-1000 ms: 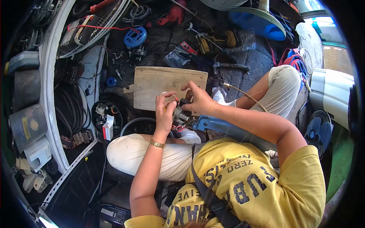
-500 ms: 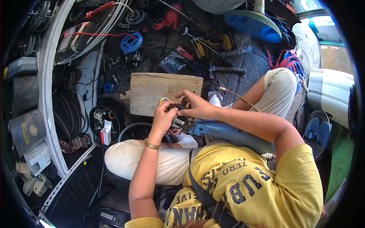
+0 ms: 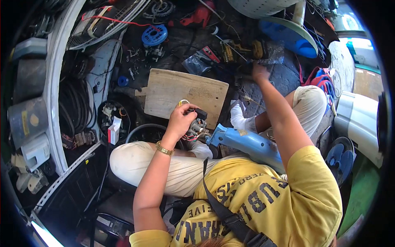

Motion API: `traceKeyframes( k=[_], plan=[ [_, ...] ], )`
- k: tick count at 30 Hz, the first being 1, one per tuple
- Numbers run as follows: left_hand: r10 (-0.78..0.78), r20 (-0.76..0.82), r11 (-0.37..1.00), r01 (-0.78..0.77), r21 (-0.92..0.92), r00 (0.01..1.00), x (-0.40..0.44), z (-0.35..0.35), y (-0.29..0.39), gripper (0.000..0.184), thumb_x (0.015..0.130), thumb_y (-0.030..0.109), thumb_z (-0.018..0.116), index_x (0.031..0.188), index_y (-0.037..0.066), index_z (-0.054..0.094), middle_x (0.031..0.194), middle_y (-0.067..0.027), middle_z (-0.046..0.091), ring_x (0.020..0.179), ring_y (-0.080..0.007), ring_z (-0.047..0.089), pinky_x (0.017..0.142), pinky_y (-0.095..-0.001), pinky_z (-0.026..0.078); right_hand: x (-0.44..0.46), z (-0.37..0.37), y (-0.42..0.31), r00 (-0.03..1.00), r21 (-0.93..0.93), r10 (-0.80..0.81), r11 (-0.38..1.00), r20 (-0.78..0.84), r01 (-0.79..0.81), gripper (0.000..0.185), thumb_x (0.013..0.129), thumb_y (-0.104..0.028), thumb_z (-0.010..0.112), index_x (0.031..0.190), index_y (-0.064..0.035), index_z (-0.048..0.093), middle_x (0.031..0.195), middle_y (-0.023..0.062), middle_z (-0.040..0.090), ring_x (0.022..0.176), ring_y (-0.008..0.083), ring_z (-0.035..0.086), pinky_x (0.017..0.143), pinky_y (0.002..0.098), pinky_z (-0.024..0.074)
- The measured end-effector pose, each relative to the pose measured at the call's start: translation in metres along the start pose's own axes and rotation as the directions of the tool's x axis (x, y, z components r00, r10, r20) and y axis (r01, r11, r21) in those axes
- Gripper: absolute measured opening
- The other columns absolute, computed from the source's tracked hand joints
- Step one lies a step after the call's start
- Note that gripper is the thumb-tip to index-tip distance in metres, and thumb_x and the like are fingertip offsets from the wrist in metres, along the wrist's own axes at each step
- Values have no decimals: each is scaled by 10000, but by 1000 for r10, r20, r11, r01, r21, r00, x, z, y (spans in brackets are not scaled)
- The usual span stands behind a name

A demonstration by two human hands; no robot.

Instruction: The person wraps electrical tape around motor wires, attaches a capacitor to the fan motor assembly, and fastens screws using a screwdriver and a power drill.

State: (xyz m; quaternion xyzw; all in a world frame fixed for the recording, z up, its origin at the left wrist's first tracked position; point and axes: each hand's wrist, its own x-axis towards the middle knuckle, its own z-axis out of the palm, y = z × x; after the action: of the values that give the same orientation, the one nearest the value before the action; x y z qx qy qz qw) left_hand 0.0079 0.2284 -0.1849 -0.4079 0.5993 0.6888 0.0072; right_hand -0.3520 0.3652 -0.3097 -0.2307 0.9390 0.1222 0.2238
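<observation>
My left hand [image 3: 182,120] is closed round a small motor [image 3: 198,126] with a black block on its upper side and red and white wires below. The motor sits at the near edge of a wooden board [image 3: 185,92], above my crossed legs. Far from it, my right hand [image 3: 260,73] is stretched out to the dark floor beside a hammer-like tool and below a yellow and black drill [image 3: 258,49]; its fingers are blurred. A blue fan column [image 3: 247,144] lies across my lap, its end close to the motor.
A blue round part [image 3: 154,35], a red drill [image 3: 197,16] and a plastic bag [image 3: 197,62] lie on the floor beyond the board. At the left stands a black bowl [image 3: 128,119] of parts with a small box [image 3: 115,131]. A fan [image 3: 340,158] is at the right.
My right hand has left the motor and reached forward and right to the tools on the floor. My left hand still holds the motor. The view has shifted slightly.
</observation>
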Motion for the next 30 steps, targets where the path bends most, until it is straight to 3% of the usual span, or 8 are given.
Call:
traceKeyframes(
  k=[3,4,6,9,10,13,17,30],
  plan=[
    [-3,5,1000,3,-3,1000,-2,0,3,206,757,119,603,921,18,677,900,-79,574,743,-144,559,687,-269,461,32,-15,22,999,99,-32,995,21,30,544,827,-192,600,1341,-284,445,1361,138,465,1217,357,475,978,538,389],
    [-2,2,1000,2,-2,1000,-2,-1,3,206,757,119,603,921,18,677,900,-79,574,743,-144,559,687,-269,461,29,-35,26,967,193,-213,952,-141,238,508,792,-157,623,1275,-265,510,1311,145,495,1185,368,491,963,487,410],
    [14,2,1000,-14,-4,1000,-2,0,2,210,759,126,604,923,17,677,895,-75,575,737,-141,559,683,-267,460,2,-120,25,815,105,-368,883,-447,457,380,694,-49,660,1050,-182,659,1106,156,556,1045,374,541,897,384,453],
    [11,-11,999,-10,53,1000,-2,1,4,216,758,130,607,928,14,677,875,-69,577,729,-140,556,681,-267,461,-39,-222,27,485,-103,-618,675,-618,730,305,661,-39,691,943,-153,675,978,129,545,922,323,543,823,414,449],
    [12,-12,998,-11,54,1000,-2,1,2,216,758,130,607,928,14,677,875,-69,577,729,-140,556,681,-267,461,-66,-251,18,332,-240,-676,606,-657,759,256,653,-66,721,896,-135,677,956,118,541,899,311,537,801,409,446],
    [10,-8,998,-9,70,1000,2,0,-1,227,755,134,611,935,11,676,855,-74,587,725,-144,565,678,-268,467,-113,-299,-5,155,-253,-773,380,-615,890,259,607,-133,783,830,-91,660,897,102,515,867,295,524,760,394,438],
    [13,-19,999,-12,46,1000,3,1,0,237,753,141,612,938,5,673,840,-87,603,722,-149,582,672,-273,475,-178,-326,-34,151,-242,-891,274,-427,931,345,526,-152,832,809,-65,654,880,93,473,843,252,526,736,341,449],
    [24,-15,999,-24,37,1000,2,1,-3,251,753,147,606,948,3,667,801,-93,620,706,-149,592,656,-271,479,-185,-299,-64,69,-223,-858,209,-509,952,291,570,-213,813,755,-69,639,850,81,440,799,245,499,691,339,437]
  ],
)
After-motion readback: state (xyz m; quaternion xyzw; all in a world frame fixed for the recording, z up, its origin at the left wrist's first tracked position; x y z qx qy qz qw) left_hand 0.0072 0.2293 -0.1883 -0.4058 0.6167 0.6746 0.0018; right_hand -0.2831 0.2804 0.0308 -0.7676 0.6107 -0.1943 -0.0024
